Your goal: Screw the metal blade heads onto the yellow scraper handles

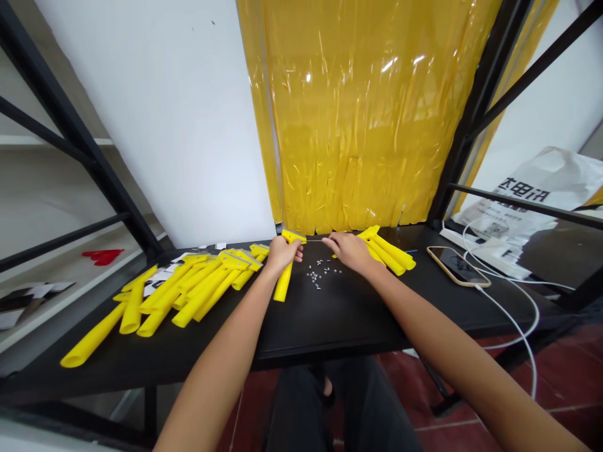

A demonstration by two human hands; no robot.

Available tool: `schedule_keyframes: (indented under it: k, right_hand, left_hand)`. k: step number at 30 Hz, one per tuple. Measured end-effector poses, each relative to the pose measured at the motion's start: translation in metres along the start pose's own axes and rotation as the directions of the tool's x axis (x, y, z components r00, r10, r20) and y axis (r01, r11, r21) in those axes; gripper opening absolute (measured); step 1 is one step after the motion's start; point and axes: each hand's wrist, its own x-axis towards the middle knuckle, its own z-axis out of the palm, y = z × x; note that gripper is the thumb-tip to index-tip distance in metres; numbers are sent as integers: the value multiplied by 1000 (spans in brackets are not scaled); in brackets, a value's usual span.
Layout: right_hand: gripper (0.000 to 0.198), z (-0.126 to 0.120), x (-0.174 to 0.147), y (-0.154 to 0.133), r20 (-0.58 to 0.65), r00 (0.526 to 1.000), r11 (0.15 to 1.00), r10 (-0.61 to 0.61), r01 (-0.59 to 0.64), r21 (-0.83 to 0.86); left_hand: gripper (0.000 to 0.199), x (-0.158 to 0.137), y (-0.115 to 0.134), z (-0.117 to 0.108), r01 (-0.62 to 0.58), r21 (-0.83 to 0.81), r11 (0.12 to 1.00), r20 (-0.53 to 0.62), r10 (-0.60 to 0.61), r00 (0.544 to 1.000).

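Yellow and hollow-handled, one tool (pixel 282 285) is in our left hand (pixel 285 252) at the centre of the frame. Our left fingers are curled around it near the top: its wide head shows just above and to the right of the fist, and its tube handle slants down below it. Our right hand (pixel 348 251), just right of centre, pinches the end of a thin rod (pixel 313 240) between thumb and fingers; the rod spans the gap towards the tool's head, though whether it touches we cannot tell. Below this gap, small metal screws (pixel 316 276) lie scattered on the black table (pixel 301 326). Similar yellow tools (pixel 198 285) lie heaped at lower left, and a few more (pixel 391 252) lie just right of our right hand. Further right lies a phone (pixel 456 266) with a white cable (pixel 511 323).
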Motion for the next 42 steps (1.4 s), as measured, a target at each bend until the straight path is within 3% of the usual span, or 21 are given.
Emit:
schedule_keyframes:
  k: [5,10,12,15,18,23,27,30,35,37,42]
  right_hand:
    - [26,2,0,-5,22,999,994,-32,29,102]
    - [31,6,2,2,47,995,997,83,-82,-12]
    - [32,9,1,5,69,993,996,92,-93,13]
    - [23,12,0,9,102,995,995,13,-23,93]
    - [20,13,0,9,103,995,998,-5,-1,58]
    - [35,10,2,9,41,997,997,71,-71,4]
    - [26,11,0,6,33,998,994,-62,59,96]
    - [22,11,0,4,32,998,996,-57,55,66]
    - [45,3,5,9,-59,985,983,160,-165,-82]
    - [43,-1,5,12,-44,990,990,132,-134,-35]
    - [29,-2,4,8,-66,997,992,-29,36,123]
  left_hand:
    - [17,4,-6,-2,-8,165,986,-46,16,999]
    - [19,5,-12,2,-37,205,978,-58,49,997]
    - [18,6,-15,3,-17,175,984,-42,25,999]
    - [11,5,-17,4,74,28,997,-32,-73,997]
    - [8,2,-16,6,140,-86,986,-14,-141,990]
    - [11,-1,-16,14,214,-140,967,15,-214,977]
    - [12,1,-20,18,219,-122,968,13,-219,976]
    - [13,1,-20,17,178,-72,981,10,-177,984]
    - [19,-5,-3,9,-7,50,999,47,5,999]
    - [22,-9,7,5,-121,169,978,20,120,993]
    - [31,-14,21,-4,-212,358,909,-159,283,946]
